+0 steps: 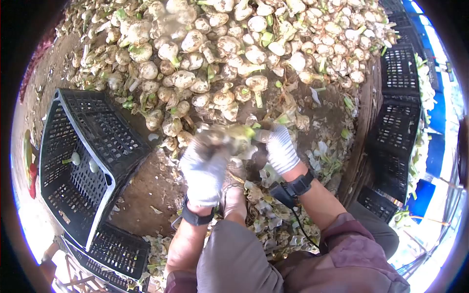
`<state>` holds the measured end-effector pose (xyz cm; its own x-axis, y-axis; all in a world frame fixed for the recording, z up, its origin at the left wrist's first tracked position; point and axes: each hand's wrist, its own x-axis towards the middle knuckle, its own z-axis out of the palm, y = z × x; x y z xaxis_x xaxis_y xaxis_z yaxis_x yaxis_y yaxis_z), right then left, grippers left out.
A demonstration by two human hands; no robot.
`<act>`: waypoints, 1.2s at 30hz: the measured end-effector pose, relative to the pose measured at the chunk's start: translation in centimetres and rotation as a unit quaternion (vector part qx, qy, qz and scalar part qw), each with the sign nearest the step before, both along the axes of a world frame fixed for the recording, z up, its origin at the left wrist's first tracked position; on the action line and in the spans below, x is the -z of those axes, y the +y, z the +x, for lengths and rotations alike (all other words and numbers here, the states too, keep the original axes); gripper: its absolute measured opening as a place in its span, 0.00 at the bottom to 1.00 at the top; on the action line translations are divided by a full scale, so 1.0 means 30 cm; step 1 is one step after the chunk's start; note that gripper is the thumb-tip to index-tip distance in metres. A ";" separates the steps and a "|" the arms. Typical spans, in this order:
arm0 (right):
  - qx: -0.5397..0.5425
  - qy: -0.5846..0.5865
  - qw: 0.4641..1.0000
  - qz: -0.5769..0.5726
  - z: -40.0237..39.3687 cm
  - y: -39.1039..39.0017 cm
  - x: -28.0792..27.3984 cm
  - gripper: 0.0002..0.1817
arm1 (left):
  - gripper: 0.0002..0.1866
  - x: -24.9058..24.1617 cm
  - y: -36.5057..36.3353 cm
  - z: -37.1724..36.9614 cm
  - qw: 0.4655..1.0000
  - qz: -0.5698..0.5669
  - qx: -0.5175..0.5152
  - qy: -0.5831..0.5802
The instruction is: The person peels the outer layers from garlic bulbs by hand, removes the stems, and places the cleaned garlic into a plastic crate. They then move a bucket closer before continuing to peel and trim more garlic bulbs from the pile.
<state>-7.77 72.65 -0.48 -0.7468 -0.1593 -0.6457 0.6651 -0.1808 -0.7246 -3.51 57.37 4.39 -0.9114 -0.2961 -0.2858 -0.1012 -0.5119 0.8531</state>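
Note:
My left hand (204,171), in a striped white glove, is closed round a muddy bulb (217,139), which is blurred by motion. Green stem shows at the bulb's right side. Close by on the right is my right hand (281,149), also gloved, with its fingers bent together at the stem end; whatever lies between them is too blurred to make out. Past both hands spreads a large heap of dirty white bulbs (183,79) with short green stems. Leaf trimmings (273,224) lie on the ground below the hands.
A black plastic crate (105,127) at left holds a couple of white bulbs (75,158); another crate (122,251) is below it. Black crates (398,122) line the right side beside a wooden edge (364,136). A red-handled tool (32,180) lies far left.

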 end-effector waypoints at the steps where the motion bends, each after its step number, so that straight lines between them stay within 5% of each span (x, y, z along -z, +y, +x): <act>1: -0.004 0.022 0.999 0.036 -0.004 -0.004 0.002 0.14 | 0.11 -0.026 0.008 0.003 0.998 -0.014 0.048 0.047; 2: -0.005 0.022 0.999 0.036 -0.008 -0.008 -0.004 0.14 | 0.11 0.020 -0.025 0.029 0.949 -0.264 0.148 0.093; 5: 0.102 -0.088 0.991 -0.006 -0.043 -0.016 -0.043 0.07 | 0.13 0.113 -0.024 0.104 0.898 -0.294 0.325 0.036; 7: 0.061 -0.036 0.997 -0.042 -0.043 0.049 0.007 0.06 | 0.12 0.156 -0.047 0.146 0.875 -0.347 0.338 -0.019; 9: 0.058 -0.112 0.978 -0.169 -0.043 0.070 0.004 0.06 | 0.10 0.194 -0.071 0.175 0.846 -0.396 0.348 -0.080; 11: 0.084 -0.132 0.979 -0.131 -0.037 0.049 0.012 0.06 | 0.12 0.216 -0.095 0.196 0.740 -0.507 0.424 -0.127; 13: 0.111 -0.149 0.962 -0.198 -0.027 0.015 0.000 0.10 | 0.15 0.235 -0.092 0.202 0.771 -0.447 0.440 -0.115; 15: -0.070 0.111 0.989 -0.065 0.000 -0.115 -0.142 0.10 | 0.19 0.235 -0.055 0.199 0.711 -0.509 0.484 -0.019; 16: -0.162 0.052 0.972 -0.161 -0.045 -0.164 -0.278 0.12 | 0.22 0.364 -0.019 0.283 0.630 -0.603 0.488 0.033; 17: -0.250 -0.007 0.934 -0.253 -0.086 -0.201 -0.370 0.14 | 0.19 0.390 0.022 0.313 0.765 -0.519 0.369 0.094; 19: -0.230 0.248 0.939 -0.058 -0.118 -0.230 -0.234 0.17 | 0.16 0.179 -0.002 0.173 0.640 -0.513 0.571 -0.036; 20: -0.199 0.398 0.878 0.174 -0.167 -0.212 -0.156 0.20 | 0.13 0.182 -0.007 0.181 0.658 -0.542 0.521 -0.022; 22: -0.273 0.407 0.719 0.493 -0.258 -0.148 -0.073 0.26 | 0.13 0.199 -0.020 0.158 0.656 -0.577 0.485 -0.022; 25: -0.320 0.397 0.666 0.544 -0.289 -0.081 0.069 0.19 | 0.17 0.167 -0.044 0.119 0.648 -0.647 0.401 0.013; 27: -0.392 0.373 0.683 0.490 -0.290 -0.065 0.092 0.14 | 0.21 0.161 -0.057 0.087 0.805 -0.541 0.245 0.022; 30: -0.317 0.347 0.816 0.336 -0.263 -0.004 0.069 0.11 | 0.33 0.178 -0.091 0.044 0.938 -0.289 0.182 -0.059; 31: -0.294 0.317 0.870 0.236 -0.245 0.016 0.051 0.11 | 0.37 0.161 -0.100 0.020 0.961 -0.208 0.166 -0.081; 32: -0.267 0.251 0.921 0.133 -0.218 0.019 0.016 0.11 | 0.43 0.128 -0.100 -0.004 0.982 0.074 0.137 -0.104; 36: -0.242 0.086 0.966 -0.020 -0.187 0.013 -0.079 0.13 | 0.38 0.153 -0.104 -0.030 0.960 0.199 0.158 -0.114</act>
